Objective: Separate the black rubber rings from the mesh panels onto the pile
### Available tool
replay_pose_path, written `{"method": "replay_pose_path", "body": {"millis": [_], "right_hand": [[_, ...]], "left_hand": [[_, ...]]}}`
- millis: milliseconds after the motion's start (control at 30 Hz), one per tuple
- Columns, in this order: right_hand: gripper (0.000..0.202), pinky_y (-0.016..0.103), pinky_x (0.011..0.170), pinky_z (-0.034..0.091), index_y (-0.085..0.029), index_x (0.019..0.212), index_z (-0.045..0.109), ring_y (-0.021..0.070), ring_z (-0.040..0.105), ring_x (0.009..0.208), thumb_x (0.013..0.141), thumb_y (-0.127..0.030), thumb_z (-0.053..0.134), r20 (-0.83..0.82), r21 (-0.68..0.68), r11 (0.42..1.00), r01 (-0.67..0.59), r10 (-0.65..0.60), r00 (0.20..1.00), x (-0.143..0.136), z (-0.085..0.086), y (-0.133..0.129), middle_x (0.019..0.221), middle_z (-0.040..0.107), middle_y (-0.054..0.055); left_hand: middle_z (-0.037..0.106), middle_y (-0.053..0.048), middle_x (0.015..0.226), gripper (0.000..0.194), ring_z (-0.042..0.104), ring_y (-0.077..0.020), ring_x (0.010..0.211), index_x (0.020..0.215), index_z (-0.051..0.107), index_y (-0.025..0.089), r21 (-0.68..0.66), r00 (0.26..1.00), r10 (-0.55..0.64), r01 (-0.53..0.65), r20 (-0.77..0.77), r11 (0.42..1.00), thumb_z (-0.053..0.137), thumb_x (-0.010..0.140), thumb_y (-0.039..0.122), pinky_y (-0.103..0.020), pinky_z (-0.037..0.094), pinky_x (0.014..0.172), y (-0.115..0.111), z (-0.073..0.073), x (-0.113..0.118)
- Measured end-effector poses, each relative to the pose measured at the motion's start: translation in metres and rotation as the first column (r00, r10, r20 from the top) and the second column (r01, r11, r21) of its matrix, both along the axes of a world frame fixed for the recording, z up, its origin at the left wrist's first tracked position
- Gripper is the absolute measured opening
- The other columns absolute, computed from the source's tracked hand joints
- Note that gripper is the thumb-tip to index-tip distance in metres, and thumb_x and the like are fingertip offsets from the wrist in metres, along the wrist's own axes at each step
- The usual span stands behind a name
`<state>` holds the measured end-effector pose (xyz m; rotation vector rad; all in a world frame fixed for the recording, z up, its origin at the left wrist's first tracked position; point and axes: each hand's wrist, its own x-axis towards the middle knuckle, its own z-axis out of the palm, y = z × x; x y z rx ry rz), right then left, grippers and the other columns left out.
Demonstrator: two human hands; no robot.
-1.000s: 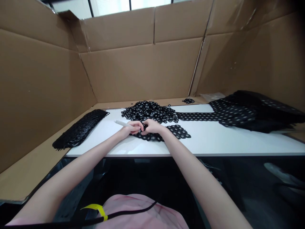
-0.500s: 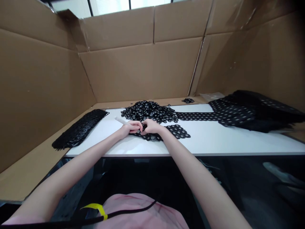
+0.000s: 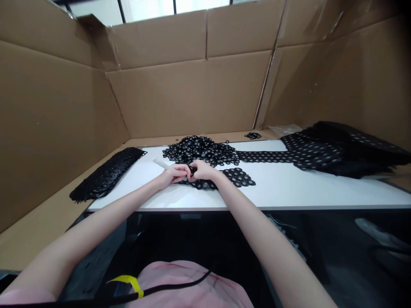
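Observation:
My left hand (image 3: pixel 173 174) is closed, with a white pen-like stick (image 3: pixel 161 163) held in it, its far end pointing up and left. Touching it from the right, my right hand (image 3: pixel 203 170) pinches the edge of a black mesh strip of joined rings (image 3: pixel 239 176). The strip lies on the white table (image 3: pixel 289 188) and passes beneath both hands. Part of it is bunched between my fingertips, where small details are hidden. Just behind the hands rises a heap of loose black rings (image 3: pixel 199 147).
A black bundle of ringed mesh (image 3: pixel 109 173) lies at the left. At the right is a large folded pile of black perforated material (image 3: pixel 340 149), with a band reaching toward the heap. A few rings (image 3: pixel 253 135) sit near the cardboard wall (image 3: pixel 189 98).
My left hand and the white stick have shifted slightly left. The right hand has barely moved, and the strip lies almost as before.

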<state>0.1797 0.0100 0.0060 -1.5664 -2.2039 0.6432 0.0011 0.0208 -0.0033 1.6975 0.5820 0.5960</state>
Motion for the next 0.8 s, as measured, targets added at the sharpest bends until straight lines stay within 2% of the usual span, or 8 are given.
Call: {"method": "replay_pose_path", "body": {"millis": [133, 267, 567, 700, 800], "right_hand": [[0.025, 0.027, 0.07, 0.03, -0.018, 0.069, 0.057, 0.0182, 0.055, 0.079, 0.054, -0.031, 0.073, 0.015, -0.002, 1.0, 0.016, -0.016, 1.0, -0.0002, 0.0011, -0.0013, 0.075, 0.061, -0.003], [0.026, 0.028, 0.075, 0.031, -0.019, 0.073, 0.06, 0.0194, 0.056, 0.084, 0.055, -0.031, 0.075, -0.005, 0.007, 1.0, 0.021, -0.021, 1.0, -0.0002, 0.0023, -0.0033, 0.079, 0.063, -0.003], [0.023, 0.027, 0.07, 0.03, -0.018, 0.063, 0.057, 0.0161, 0.053, 0.075, 0.052, -0.028, 0.074, -0.051, -0.015, 1.0, 0.001, -0.002, 0.999, 0.0, 0.0002, -0.0005, 0.07, 0.059, -0.005], [0.024, 0.026, 0.068, 0.028, -0.018, 0.062, 0.054, 0.0149, 0.051, 0.073, 0.052, -0.029, 0.073, -0.056, -0.018, 1.0, -0.006, 0.005, 0.998, 0.0001, -0.0013, 0.0007, 0.068, 0.057, -0.005], [0.026, 0.026, 0.067, 0.028, -0.018, 0.062, 0.052, 0.0141, 0.051, 0.071, 0.053, -0.03, 0.073, -0.049, -0.027, 1.0, 0.0, -0.001, 0.999, 0.0003, -0.0015, 0.0004, 0.067, 0.055, -0.006]], "left_hand": [[0.04, 0.005, 0.038, 0.02, 0.028, -0.0052, 0.036, 0.076, 0.06, 0.011, 0.0, 0.997, 0.053, -0.053, 0.053, 0.999, 0.059, 0.075, 0.031, -0.023, 0.012, 0.044, -0.0036, -0.0043, -0.0018], [0.04, 0.005, 0.038, 0.02, 0.028, -0.0049, 0.035, 0.074, 0.059, 0.011, -0.038, 0.993, 0.082, -0.08, 0.08, 0.996, 0.06, 0.073, 0.032, -0.023, 0.011, 0.044, -0.0026, -0.0048, -0.0021], [0.036, 0.005, 0.035, 0.02, 0.026, -0.0056, 0.035, 0.071, 0.06, 0.012, -0.04, 0.999, -0.038, 0.037, -0.024, 0.999, 0.06, 0.073, 0.032, -0.024, 0.011, 0.045, -0.0005, 0.0008, -0.0031], [0.034, 0.005, 0.036, 0.02, 0.024, -0.005, 0.035, 0.069, 0.06, 0.011, -0.03, 0.998, -0.05, 0.049, -0.037, 0.998, 0.061, 0.072, 0.031, -0.024, 0.01, 0.046, -0.0003, 0.0013, -0.0041], [0.035, 0.005, 0.037, 0.02, 0.025, -0.0048, 0.035, 0.069, 0.06, 0.011, -0.071, 1.0, -0.029, 0.029, 0.006, 0.997, 0.062, 0.071, 0.031, -0.024, 0.011, 0.045, 0.0003, -0.0005, -0.0044]]}}
